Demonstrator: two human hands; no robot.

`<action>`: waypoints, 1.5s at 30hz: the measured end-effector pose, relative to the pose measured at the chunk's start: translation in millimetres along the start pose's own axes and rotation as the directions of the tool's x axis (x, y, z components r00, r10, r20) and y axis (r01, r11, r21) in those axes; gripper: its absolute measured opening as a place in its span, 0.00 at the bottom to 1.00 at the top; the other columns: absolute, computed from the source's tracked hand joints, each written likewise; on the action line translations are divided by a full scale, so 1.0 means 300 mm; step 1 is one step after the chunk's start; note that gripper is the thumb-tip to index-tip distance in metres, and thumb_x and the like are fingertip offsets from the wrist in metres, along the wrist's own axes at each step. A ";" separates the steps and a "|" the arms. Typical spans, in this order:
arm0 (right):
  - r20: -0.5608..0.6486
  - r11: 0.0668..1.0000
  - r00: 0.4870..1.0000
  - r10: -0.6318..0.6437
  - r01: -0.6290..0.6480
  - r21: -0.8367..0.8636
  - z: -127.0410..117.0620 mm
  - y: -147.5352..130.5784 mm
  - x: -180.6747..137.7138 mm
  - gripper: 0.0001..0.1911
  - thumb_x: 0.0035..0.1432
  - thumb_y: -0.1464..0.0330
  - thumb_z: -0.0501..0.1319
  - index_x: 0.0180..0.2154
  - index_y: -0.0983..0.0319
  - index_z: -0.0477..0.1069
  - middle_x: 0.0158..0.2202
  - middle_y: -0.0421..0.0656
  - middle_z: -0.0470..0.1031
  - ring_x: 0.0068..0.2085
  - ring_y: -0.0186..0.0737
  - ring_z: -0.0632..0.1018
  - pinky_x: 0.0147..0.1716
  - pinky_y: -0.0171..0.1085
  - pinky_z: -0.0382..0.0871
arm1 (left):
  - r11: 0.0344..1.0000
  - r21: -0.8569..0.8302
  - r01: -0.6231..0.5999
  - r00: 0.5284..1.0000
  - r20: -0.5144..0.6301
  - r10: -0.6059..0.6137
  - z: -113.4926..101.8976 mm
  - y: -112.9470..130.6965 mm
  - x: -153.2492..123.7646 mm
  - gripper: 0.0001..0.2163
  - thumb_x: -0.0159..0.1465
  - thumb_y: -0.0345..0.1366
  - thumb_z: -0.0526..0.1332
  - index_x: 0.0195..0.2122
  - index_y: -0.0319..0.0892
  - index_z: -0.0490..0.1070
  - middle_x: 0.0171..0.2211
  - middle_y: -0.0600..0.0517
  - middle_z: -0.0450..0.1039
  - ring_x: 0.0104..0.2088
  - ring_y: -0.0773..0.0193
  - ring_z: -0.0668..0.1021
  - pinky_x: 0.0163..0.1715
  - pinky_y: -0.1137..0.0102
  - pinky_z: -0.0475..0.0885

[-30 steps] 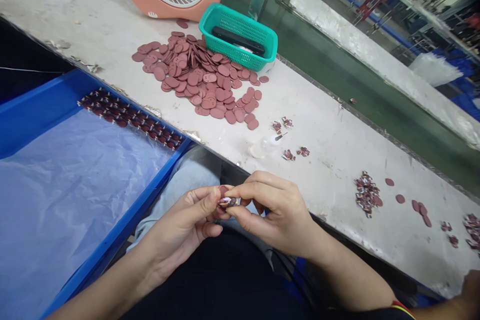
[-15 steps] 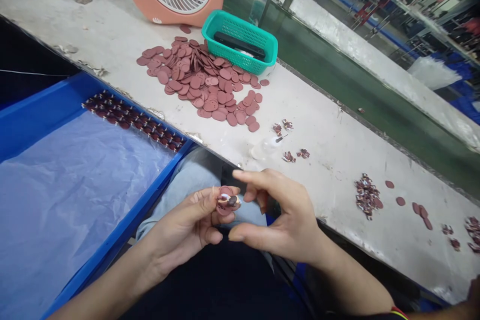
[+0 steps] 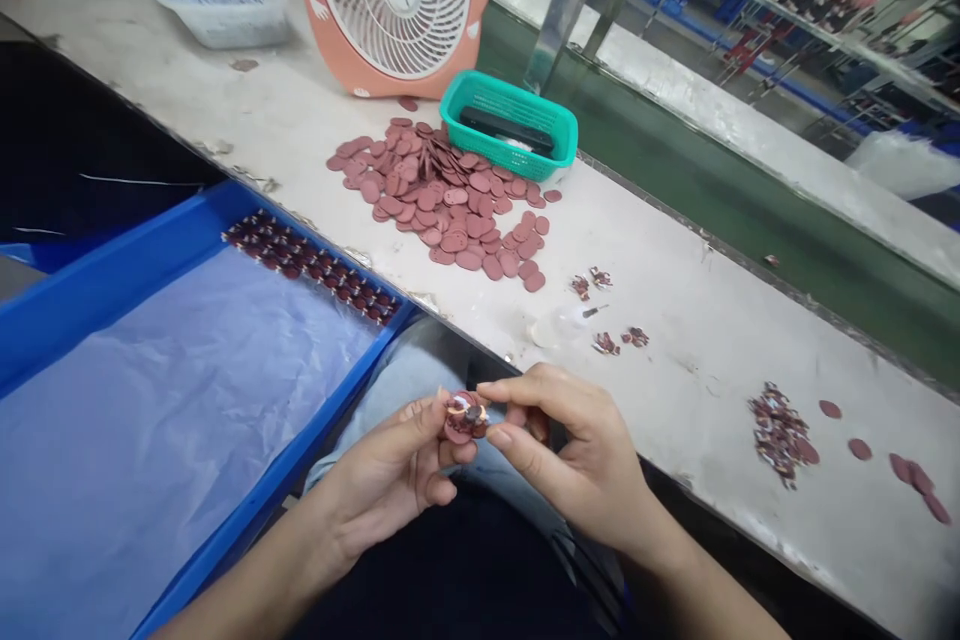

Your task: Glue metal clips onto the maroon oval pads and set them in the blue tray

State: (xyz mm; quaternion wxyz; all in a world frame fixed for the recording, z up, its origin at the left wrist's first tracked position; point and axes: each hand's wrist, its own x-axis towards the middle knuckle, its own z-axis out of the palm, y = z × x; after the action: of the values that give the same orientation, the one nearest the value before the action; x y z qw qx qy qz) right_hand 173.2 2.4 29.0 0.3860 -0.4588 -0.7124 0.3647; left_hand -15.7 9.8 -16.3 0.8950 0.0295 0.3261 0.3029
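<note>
Workbench (image 3: 697, 360) edge runs diagonally just past both hands, leaving open bench between them and the loose maroon discs (image 3: 450, 205). Left hand (image 3: 382, 470) pinches a maroon disc piece (image 3: 466, 417) above the lap, its centre detail partly masked. Right hand (image 3: 577, 460) curls just beside it; contact cannot be confirmed. Blue tray (image 3: 150, 265) rim lies left.

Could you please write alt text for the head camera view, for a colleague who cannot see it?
The left hand holds a small maroon disc with the right hand close beside it. Ahead, a heap of maroon discs lies on a white bench; rows of discs line a blue tray at left.
</note>
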 end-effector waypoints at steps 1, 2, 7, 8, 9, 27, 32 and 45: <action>0.013 1.000 1.000 0.009 -0.009 0.008 0.008 0.002 0.004 0.12 0.62 0.70 0.66 0.48 0.58 0.77 0.29 0.37 0.73 0.27 0.30 0.71 0.27 0.31 0.66 | 1.000 0.007 -0.010 1.000 0.003 0.010 -0.004 0.005 -0.004 0.15 0.48 0.43 0.78 0.30 0.38 0.82 0.26 0.52 0.78 0.24 0.70 0.78 0.16 0.82 0.75; 0.028 1.000 0.999 0.015 -0.015 0.015 0.016 0.004 0.010 0.12 0.62 0.71 0.65 0.48 0.57 0.77 0.29 0.37 0.73 0.27 0.30 0.71 0.26 0.31 0.66 | 1.000 0.013 -0.021 1.000 0.006 0.021 -0.008 0.011 -0.008 0.14 0.49 0.43 0.78 0.30 0.38 0.82 0.25 0.52 0.77 0.24 0.70 0.78 0.16 0.82 0.75; 0.083 0.999 0.997 0.010 -0.014 0.047 0.058 0.001 0.043 0.10 0.62 0.72 0.65 0.46 0.56 0.78 0.27 0.37 0.73 0.27 0.30 0.72 0.25 0.29 0.66 | 0.997 0.033 -0.076 0.997 -0.002 0.077 -0.040 0.032 -0.028 0.17 0.48 0.45 0.78 0.32 0.38 0.82 0.25 0.52 0.75 0.24 0.70 0.76 0.15 0.81 0.73; 0.085 0.999 0.996 0.011 -0.015 0.051 0.067 -0.001 0.050 0.10 0.62 0.72 0.64 0.45 0.56 0.79 0.27 0.37 0.73 0.27 0.30 0.72 0.25 0.29 0.66 | 0.996 0.035 -0.086 0.996 -0.005 0.086 -0.045 0.036 -0.032 0.17 0.48 0.45 0.78 0.33 0.38 0.82 0.25 0.52 0.75 0.24 0.70 0.76 0.15 0.81 0.73; 0.084 0.998 0.996 0.008 -0.013 0.058 0.076 -0.002 0.057 0.09 0.62 0.73 0.65 0.44 0.57 0.79 0.27 0.37 0.74 0.26 0.30 0.72 0.24 0.29 0.66 | 0.995 0.038 -0.095 0.995 -0.006 0.096 -0.050 0.041 -0.035 0.17 0.48 0.45 0.78 0.33 0.38 0.82 0.26 0.52 0.75 0.24 0.70 0.76 0.15 0.81 0.73; -0.122 0.782 0.843 -0.523 0.419 -0.461 0.397 0.162 0.214 0.07 0.63 0.75 0.62 0.44 0.64 0.74 0.26 0.42 0.76 0.26 0.37 0.75 0.26 0.35 0.69 | 0.708 0.460 -0.536 0.601 -0.380 0.703 -0.138 0.145 -0.029 0.16 0.47 0.45 0.77 0.28 0.42 0.77 0.30 0.51 0.79 0.28 0.66 0.76 0.21 0.77 0.68; -0.078 0.778 0.856 -0.512 0.423 -0.465 0.462 0.184 0.268 0.05 0.65 0.74 0.60 0.40 0.65 0.75 0.27 0.43 0.76 0.27 0.37 0.75 0.26 0.35 0.68 | 0.667 0.595 -0.447 0.534 -0.421 0.733 -0.199 0.187 -0.020 0.14 0.53 0.47 0.73 0.33 0.43 0.80 0.35 0.48 0.82 0.31 0.61 0.79 0.23 0.74 0.72; 0.004 0.782 0.906 -0.424 0.368 -0.503 0.327 0.223 0.118 0.06 0.63 0.77 0.59 0.41 0.66 0.74 0.25 0.43 0.75 0.23 0.36 0.72 0.23 0.35 0.67 | 0.212 0.923 0.321 0.385 -0.331 0.862 -0.701 0.661 0.207 0.14 0.67 0.41 0.63 0.51 0.41 0.73 0.53 0.44 0.74 0.50 0.51 0.77 0.49 0.50 0.74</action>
State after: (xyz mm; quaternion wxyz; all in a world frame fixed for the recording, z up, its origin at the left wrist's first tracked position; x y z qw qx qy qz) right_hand 101.3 40.3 -64.6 0.3626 -0.4008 -0.8395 0.0561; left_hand -208.4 175.9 -166.9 0.2783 0.4622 0.8159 0.2078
